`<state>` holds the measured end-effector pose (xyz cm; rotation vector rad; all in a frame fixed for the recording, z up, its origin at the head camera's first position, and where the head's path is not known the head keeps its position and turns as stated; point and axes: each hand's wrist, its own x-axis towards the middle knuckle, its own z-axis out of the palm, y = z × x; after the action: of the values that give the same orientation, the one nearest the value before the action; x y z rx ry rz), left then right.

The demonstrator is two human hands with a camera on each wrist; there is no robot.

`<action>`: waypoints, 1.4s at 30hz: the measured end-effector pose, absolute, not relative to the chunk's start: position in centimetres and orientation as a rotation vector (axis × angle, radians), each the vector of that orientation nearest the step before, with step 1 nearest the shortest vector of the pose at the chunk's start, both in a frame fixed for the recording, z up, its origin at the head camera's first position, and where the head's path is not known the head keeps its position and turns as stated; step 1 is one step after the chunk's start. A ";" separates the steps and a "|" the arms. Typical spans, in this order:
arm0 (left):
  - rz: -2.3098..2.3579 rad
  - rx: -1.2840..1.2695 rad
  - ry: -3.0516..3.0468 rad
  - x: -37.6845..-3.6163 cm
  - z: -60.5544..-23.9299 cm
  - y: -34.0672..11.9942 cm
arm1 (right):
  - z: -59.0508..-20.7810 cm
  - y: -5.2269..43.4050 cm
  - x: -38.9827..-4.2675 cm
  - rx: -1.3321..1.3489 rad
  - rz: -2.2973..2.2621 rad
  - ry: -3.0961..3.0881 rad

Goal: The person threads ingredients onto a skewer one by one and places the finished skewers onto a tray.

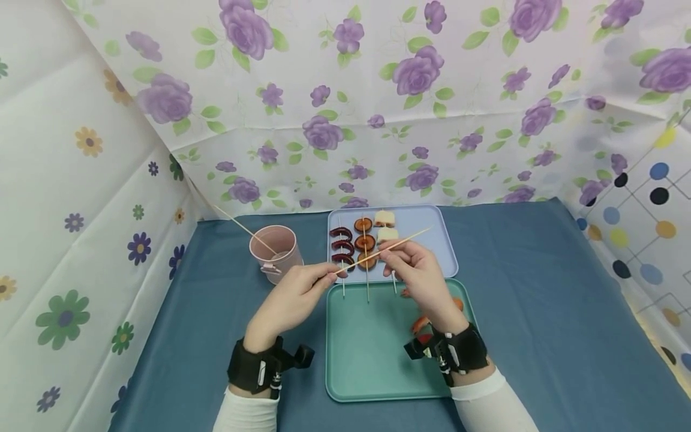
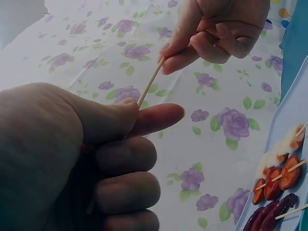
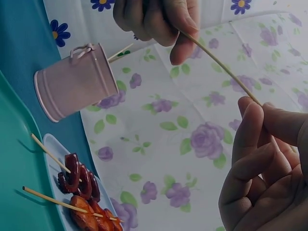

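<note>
Both hands are pinching one bare skewer [image 1: 381, 249] — my left hand [image 1: 294, 297] has its near end, my right hand [image 1: 418, 273] grips it mid-length. Its long axis slants up to the right, tip over the blue tray [image 1: 445, 249], beyond the green tray [image 1: 367, 360] — pink cup [image 1: 275, 249] sits left.

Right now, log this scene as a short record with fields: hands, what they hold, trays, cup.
left hand: pinches one end of a bare wooden skewer between thumb and forefinger
right hand: pinches the same skewer further along
skewer: held tilted above the trays, nothing threaded on it
blue tray: far tray, three loaded skewers lying side by side, sticks reaching over the green tray
green tray: near tray, reddish food pieces partly hidden by the right wrist
pink cup: left of the blue tray, one skewer standing in it
</note>
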<state>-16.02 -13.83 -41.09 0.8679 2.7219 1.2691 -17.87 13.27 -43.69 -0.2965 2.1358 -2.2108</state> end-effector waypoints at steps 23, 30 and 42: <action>1.228 0.830 2.766 -16.1 -41.2 -14.3 | -44.6 16.4 -18.2 -0.441 -1.741 2.331; 1.230 0.820 2.774 -16.1 -41.1 -14.7 | -44.8 19.5 -18.2 -0.482 -1.445 2.524; 1.232 0.826 2.766 -16.1 -41.1 -14.7 | -45.6 23.0 -16.9 -0.534 -0.884 2.520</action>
<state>-16.15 -14.74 -41.08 0.8257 2.7662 1.2324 -16.85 23.05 -45.59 -0.5340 2.5199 -0.8841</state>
